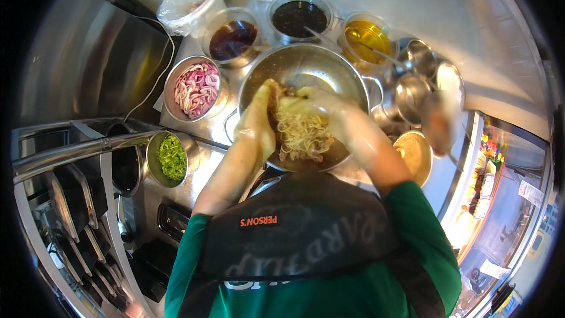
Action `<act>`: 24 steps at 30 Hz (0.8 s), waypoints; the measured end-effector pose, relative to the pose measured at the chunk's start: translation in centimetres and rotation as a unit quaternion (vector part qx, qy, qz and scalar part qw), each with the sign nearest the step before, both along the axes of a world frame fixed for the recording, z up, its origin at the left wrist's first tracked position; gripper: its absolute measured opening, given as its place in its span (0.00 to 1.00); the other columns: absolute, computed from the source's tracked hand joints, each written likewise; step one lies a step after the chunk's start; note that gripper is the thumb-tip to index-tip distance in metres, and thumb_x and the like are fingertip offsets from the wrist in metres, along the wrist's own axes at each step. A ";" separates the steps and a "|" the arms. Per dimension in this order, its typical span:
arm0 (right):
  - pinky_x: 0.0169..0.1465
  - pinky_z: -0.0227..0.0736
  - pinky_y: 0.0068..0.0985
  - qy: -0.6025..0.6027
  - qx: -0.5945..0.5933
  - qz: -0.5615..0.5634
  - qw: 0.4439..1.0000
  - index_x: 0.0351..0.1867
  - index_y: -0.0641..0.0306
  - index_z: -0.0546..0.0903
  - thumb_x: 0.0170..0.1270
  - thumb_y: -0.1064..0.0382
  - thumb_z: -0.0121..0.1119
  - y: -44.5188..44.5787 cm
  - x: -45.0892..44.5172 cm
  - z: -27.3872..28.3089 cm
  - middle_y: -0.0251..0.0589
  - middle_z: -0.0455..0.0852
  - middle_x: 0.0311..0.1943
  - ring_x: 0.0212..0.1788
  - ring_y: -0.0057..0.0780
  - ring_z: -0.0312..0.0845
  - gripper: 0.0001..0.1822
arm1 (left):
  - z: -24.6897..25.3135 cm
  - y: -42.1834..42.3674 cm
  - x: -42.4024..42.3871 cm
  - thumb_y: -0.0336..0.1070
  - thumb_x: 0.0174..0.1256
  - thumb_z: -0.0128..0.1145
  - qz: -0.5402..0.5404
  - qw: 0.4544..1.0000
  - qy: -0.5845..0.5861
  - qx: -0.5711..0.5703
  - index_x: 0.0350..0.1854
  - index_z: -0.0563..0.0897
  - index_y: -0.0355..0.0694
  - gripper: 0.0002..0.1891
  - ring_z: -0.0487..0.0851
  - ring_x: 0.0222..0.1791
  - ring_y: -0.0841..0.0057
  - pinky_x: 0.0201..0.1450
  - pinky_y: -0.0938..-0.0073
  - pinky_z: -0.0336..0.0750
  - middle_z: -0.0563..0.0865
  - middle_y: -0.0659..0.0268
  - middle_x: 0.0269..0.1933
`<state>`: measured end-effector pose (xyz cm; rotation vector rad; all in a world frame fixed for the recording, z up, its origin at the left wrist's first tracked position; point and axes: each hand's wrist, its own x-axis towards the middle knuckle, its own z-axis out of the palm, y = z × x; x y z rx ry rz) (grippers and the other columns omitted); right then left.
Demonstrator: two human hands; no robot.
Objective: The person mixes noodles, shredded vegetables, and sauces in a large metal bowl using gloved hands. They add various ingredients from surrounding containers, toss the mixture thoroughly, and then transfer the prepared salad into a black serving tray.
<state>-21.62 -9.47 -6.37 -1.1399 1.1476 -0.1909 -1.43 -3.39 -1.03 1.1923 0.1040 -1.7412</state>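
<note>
Both my hands wear clear gloves and are inside a large metal bowl (335, 59) with a loop handle at each side. Thin pale noodles mixed with brown bits (302, 134) lie between them. My left hand (260, 117) cups the noodles from the left side, its fingers pointing up the bowl. My right hand (329, 108), blurred, curls over the noodles from the right. Its fingertips are partly hidden by blur and food.
Behind the bowl stand tubs of reddish-brown sauce (233, 39), dark sauce (300, 18) and yellow oil (366, 39). Sliced red onion (197, 89) and chopped greens (172, 157) sit in bowls at left. Metal bowls (412, 97) and a pan of tan powder (414, 157) stand right.
</note>
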 end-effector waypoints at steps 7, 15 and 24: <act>0.86 0.70 0.35 -0.104 0.102 -0.305 0.941 0.95 0.60 0.61 0.71 0.68 0.83 7.4 0.5 6.8 0.51 0.86 0.80 0.81 0.40 0.83 0.55 | 2.2 4.1 -1.6 0.51 0.94 0.59 -0.066 0.997 0.007 0.025 0.85 0.78 0.43 0.28 0.86 0.75 0.55 0.82 0.50 0.80 0.86 0.52 0.79; 0.85 0.74 0.44 -0.203 -0.004 -0.347 0.915 0.92 0.53 0.68 0.66 0.66 0.86 2.6 -3.1 5.6 0.53 0.81 0.83 0.83 0.45 0.79 0.54 | 2.9 -0.9 -0.2 0.50 0.97 0.54 -0.108 0.980 -0.144 -0.089 0.80 0.84 0.43 0.23 0.88 0.74 0.60 0.82 0.55 0.81 0.91 0.55 0.75; 0.79 0.80 0.33 -0.244 0.034 -0.221 0.944 0.88 0.70 0.68 0.63 0.67 0.87 3.0 -3.4 -0.2 0.56 0.84 0.78 0.77 0.37 0.84 0.54 | 1.8 -0.8 -0.6 0.50 0.96 0.52 -0.165 0.984 -0.033 -0.064 0.79 0.84 0.38 0.25 0.88 0.68 0.65 0.75 0.64 0.81 0.91 0.55 0.71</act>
